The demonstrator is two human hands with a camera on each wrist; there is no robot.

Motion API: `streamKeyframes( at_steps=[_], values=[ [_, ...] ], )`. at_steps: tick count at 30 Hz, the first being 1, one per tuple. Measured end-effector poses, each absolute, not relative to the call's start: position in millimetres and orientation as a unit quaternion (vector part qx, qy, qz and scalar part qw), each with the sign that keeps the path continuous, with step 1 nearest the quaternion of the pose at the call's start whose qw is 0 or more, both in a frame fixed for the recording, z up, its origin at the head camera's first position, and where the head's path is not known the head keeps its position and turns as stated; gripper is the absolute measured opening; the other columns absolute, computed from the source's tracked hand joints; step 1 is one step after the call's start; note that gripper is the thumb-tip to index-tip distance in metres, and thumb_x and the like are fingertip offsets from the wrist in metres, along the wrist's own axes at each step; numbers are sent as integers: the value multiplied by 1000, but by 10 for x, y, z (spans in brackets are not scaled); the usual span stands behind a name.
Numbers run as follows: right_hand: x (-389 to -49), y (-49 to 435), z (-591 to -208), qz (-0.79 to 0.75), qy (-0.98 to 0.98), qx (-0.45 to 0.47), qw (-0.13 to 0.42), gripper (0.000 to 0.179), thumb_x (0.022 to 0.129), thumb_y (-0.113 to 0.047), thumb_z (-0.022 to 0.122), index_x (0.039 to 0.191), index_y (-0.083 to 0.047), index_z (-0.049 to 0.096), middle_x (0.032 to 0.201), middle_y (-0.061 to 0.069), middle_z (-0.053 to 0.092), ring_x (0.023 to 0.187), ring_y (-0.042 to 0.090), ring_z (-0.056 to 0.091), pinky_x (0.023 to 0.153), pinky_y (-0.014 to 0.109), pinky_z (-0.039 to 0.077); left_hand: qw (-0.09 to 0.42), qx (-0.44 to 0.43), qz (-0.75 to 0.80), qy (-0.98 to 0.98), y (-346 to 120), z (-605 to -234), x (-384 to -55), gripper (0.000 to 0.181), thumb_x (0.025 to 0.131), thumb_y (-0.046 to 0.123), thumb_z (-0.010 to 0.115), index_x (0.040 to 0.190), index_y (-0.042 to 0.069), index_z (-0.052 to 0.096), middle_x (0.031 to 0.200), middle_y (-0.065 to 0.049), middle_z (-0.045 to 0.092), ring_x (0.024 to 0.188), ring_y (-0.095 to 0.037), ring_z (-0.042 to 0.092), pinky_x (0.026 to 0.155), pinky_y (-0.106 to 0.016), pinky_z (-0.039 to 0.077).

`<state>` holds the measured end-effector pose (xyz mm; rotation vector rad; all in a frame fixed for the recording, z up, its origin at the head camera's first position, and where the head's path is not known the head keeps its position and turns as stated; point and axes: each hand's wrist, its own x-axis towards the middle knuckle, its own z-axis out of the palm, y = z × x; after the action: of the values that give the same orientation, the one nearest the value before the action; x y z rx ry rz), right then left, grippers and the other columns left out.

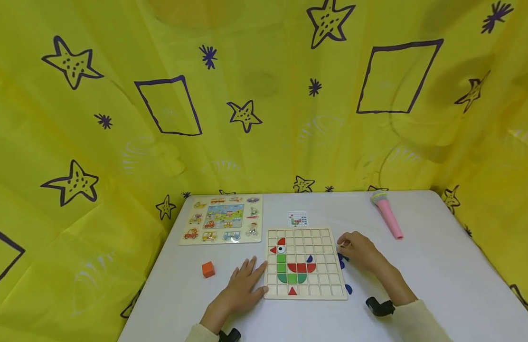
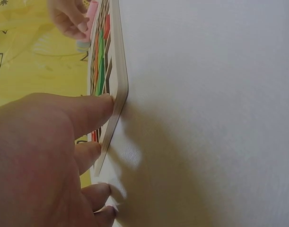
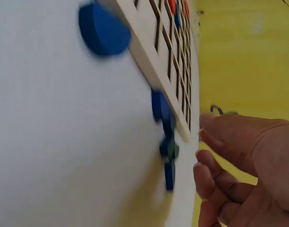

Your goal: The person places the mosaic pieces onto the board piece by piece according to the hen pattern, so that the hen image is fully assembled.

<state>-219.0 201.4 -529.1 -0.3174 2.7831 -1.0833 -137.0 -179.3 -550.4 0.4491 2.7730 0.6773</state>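
Note:
My left hand (image 1: 242, 290) lies spread at the left edge of a wooden grid board (image 1: 324, 288), thumb and fingertips against its rim. Green tiles (image 1: 281, 267), red tiles (image 1: 301, 268) and an eye tile (image 1: 281, 249) form a bird shape on the board; a blue piece (image 1: 309, 259) sits by the red ones. Over the board's right edge hovers my right hand (image 1: 361, 251), fingers loosely curled, with nothing showing between thumb and fingers (image 3: 203, 176). Below it, several blue pieces (image 3: 159, 105) lie along that edge, and a blue half-round (image 3: 104, 30) rests nearer the front corner.
Behind the board is a small picture card (image 1: 297, 218) with a bird design. A picture puzzle (image 1: 195, 240) lies back left, an orange cube (image 1: 208, 269) in front of it. At back right lies a pink microphone (image 1: 389, 216). A yellow curtain (image 1: 264, 156) borders the white table (image 1: 443, 266).

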Motion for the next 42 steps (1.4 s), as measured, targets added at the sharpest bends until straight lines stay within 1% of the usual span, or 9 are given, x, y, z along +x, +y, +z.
streamKeyframes(
  at_steps=[2, 5, 9, 13, 20, 25, 33, 38, 42],
  values=[
    [-2170, 1892, -5315, -369, 919, -124, 70, 15, 98, -10, 71, 110, -1, 71, 95, 9, 59, 84, 20, 55, 71, 30, 47, 126, 155, 234, 952, -1796, -5512, -1368, 69, 104, 46, 61, 164, 21, 40, 173, -17, 27, 161, -43, 19, 128, -68, 16],
    [-2155, 1712, -5359, -376, 913, -135, 80, 14, 99, -11, 71, 111, -6, 72, 96, 5, 57, 84, 18, 52, 73, 30, 45, 126, 156, 234, 951, -1798, -5514, -1370, 69, 104, 46, 61, 164, 21, 41, 173, -17, 27, 161, -44, 19, 127, -68, 16],
    [-2157, 1516, -5407, -368, 914, -139, 94, 13, 99, -14, 73, 111, -13, 74, 99, 0, 59, 88, 17, 53, 78, 34, 42, 126, 156, 234, 951, -1799, -5507, -1375, 69, 103, 46, 62, 164, 21, 41, 173, -17, 27, 161, -44, 20, 127, -69, 16],
    [-2156, 1403, -5427, -364, 915, -140, 102, 12, 97, -16, 76, 109, -16, 75, 99, -2, 60, 89, 17, 53, 79, 36, 41, 124, 157, 232, 952, -1802, -5512, -1377, 69, 104, 46, 61, 164, 21, 41, 173, -17, 27, 161, -43, 20, 127, -68, 16],
    [-2121, 1323, -5395, -363, 916, -136, 101, 10, 97, -12, 74, 107, -16, 76, 99, 0, 60, 89, 17, 54, 76, 31, 46, 124, 157, 231, 952, -1800, -5492, -1373, 68, 104, 45, 61, 164, 21, 40, 173, -17, 27, 161, -43, 19, 127, -68, 16],
    [-2112, 1319, -5398, -363, 916, -135, 102, 9, 97, -12, 74, 104, -17, 75, 97, -1, 59, 87, 16, 53, 74, 29, 47, 125, 159, 233, 951, -1799, -5483, -1369, 68, 104, 44, 61, 164, 20, 40, 173, -18, 27, 161, -43, 19, 128, -68, 16],
    [-2117, 1324, -5428, -374, 912, -132, 106, 7, 98, -11, 74, 104, -15, 75, 97, -1, 60, 90, 16, 55, 80, 29, 51, 125, 156, 230, 952, -1794, -5480, -1365, 68, 104, 43, 61, 164, 20, 41, 173, -17, 27, 161, -43, 20, 127, -68, 17],
    [-2122, 1324, -5441, -382, 909, -128, 109, 7, 97, -11, 75, 103, -15, 75, 96, -2, 60, 90, 16, 55, 81, 27, 52, 127, 156, 231, 952, -1795, -5485, -1364, 68, 104, 44, 61, 164, 21, 40, 173, -17, 27, 161, -42, 20, 127, -68, 17],
    [-2129, 1328, -5448, -387, 906, -130, 113, 6, 97, -10, 75, 101, -13, 74, 94, -1, 60, 89, 15, 56, 78, 25, 52, 125, 158, 229, 952, -1799, -5486, -1365, 68, 104, 45, 61, 164, 20, 40, 173, -17, 27, 161, -43, 20, 127, -68, 17]
  ],
)
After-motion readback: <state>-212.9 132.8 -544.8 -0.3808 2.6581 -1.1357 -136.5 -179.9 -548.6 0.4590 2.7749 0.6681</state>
